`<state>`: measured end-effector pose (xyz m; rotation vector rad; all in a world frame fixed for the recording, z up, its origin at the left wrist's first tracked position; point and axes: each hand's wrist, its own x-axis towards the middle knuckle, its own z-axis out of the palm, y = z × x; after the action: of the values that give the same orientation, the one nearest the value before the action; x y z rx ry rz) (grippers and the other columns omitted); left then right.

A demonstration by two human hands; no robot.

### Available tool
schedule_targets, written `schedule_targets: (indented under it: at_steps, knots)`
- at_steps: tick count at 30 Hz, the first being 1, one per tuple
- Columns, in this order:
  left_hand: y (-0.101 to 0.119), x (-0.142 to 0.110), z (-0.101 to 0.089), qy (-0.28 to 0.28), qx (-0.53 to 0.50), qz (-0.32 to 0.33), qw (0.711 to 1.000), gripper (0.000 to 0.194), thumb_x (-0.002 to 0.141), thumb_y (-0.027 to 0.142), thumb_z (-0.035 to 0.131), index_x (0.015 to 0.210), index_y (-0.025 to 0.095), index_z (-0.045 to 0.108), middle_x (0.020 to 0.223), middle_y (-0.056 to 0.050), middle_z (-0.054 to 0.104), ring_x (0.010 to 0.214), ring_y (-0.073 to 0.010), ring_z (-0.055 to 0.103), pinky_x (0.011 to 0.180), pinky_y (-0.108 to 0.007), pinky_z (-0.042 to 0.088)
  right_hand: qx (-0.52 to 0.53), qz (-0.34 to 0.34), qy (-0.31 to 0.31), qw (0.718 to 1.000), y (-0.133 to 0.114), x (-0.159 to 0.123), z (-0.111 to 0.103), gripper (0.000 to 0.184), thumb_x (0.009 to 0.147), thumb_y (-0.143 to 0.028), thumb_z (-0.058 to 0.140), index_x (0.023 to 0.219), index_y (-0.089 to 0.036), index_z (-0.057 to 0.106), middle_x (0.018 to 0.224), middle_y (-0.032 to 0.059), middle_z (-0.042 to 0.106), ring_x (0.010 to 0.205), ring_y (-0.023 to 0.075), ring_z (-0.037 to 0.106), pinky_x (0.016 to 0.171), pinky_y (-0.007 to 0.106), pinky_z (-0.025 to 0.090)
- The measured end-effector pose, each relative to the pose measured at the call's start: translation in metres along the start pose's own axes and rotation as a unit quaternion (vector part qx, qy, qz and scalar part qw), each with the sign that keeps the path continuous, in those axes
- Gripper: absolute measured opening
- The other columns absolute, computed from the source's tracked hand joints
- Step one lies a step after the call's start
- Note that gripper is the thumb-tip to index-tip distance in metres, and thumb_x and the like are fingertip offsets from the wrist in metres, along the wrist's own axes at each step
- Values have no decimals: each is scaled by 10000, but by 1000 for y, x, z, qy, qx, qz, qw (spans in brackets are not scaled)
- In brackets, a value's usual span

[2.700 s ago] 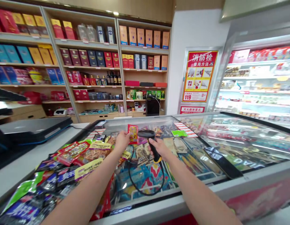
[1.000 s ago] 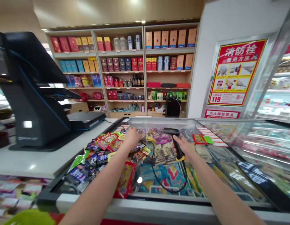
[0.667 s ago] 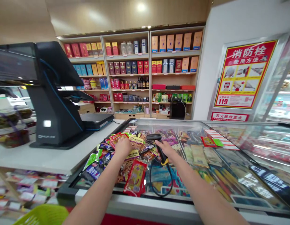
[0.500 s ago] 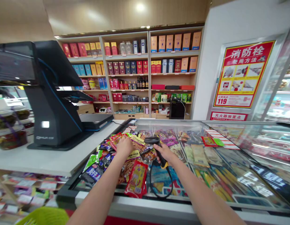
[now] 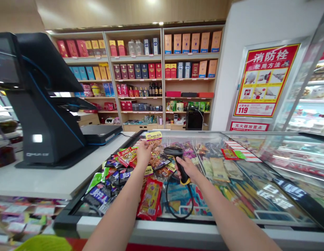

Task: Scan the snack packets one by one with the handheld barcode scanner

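Between the fingers of my left hand (image 5: 144,153) is a snack packet (image 5: 154,138) with a yellow top and a see-through lower part, raised above the pile. My right hand (image 5: 186,168) is wrapped round the handle of a black and yellow barcode scanner (image 5: 173,151). Its head points left, towards the packet, and its cable (image 5: 168,205) loops down onto the glass. Beneath my left hand lie heaped snack bags, among them a dark blue bag (image 5: 99,196) and a red bag (image 5: 150,198) near the front edge.
The bags lie on a glass-topped chest freezer (image 5: 256,181). To the left, a black point-of-sale terminal (image 5: 46,115) and a flat scale (image 5: 101,133) stand on a white counter (image 5: 57,177). A small red packet (image 5: 229,153) lies further right. A green basket (image 5: 44,243) is at the lower left.
My left hand has lifted the yellow-topped packet up from the pile. The scanner in my right hand has barely moved. The whole view has shifted slightly.
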<state>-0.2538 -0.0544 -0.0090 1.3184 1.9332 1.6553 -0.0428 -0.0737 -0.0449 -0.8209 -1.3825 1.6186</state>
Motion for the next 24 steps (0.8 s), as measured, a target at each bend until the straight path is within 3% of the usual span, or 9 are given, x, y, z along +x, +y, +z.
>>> schedule_targets:
  at_steps: [7, 15, 24]
  knots:
    - [-20, -6, 1, 2, -36, -47, 998, 171, 767, 250, 608, 884, 188, 499, 749, -25, 679, 665, -176, 678, 622, -285, 525, -52, 7, -7, 999, 1, -1, 2, 437, 695, -584, 647, 813, -211, 452, 548, -74, 528, 373, 73, 462, 341, 199, 405]
    - [-14, -9, -1, 0, -30, -49, 998, 173, 772, 248, 608, 892, 194, 496, 731, -21, 690, 688, -194, 696, 624, -288, 536, -55, 5, -14, 998, 3, -3, 4, 442, 689, -592, 642, 801, -207, 458, 542, -73, 519, 372, 73, 458, 346, 196, 401]
    - [-23, -6, 4, -4, -64, -52, 997, 207, 777, 231, 611, 942, 184, 497, 794, -46, 701, 667, -184, 695, 611, -289, 537, -51, 6, -7, 999, 3, -3, 3, 409, 712, -572, 650, 771, -210, 467, 556, -55, 521, 379, 77, 462, 342, 201, 402]
